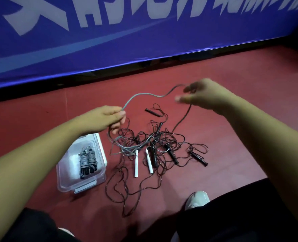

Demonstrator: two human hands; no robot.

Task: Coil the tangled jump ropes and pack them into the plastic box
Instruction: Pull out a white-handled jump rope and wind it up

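Floor (232, 137): red, blue banner (144, 41) behind.
Left hand (106, 119): pinches grey rope (144, 94).
Right hand (204, 95): blurred, grips same rope.
Plastic box (64, 182): one coiled rope (87, 161) inside, beside tangle (153, 145).

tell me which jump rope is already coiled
The grey bundle inside the plastic box; the other ropes lie loose and tangled on the floor.

One plastic box (101, 173), one coiled rope bundle (87, 162), two white handles (136, 163) (149, 161) and at least four black handles (153, 112) are being recorded in the count.
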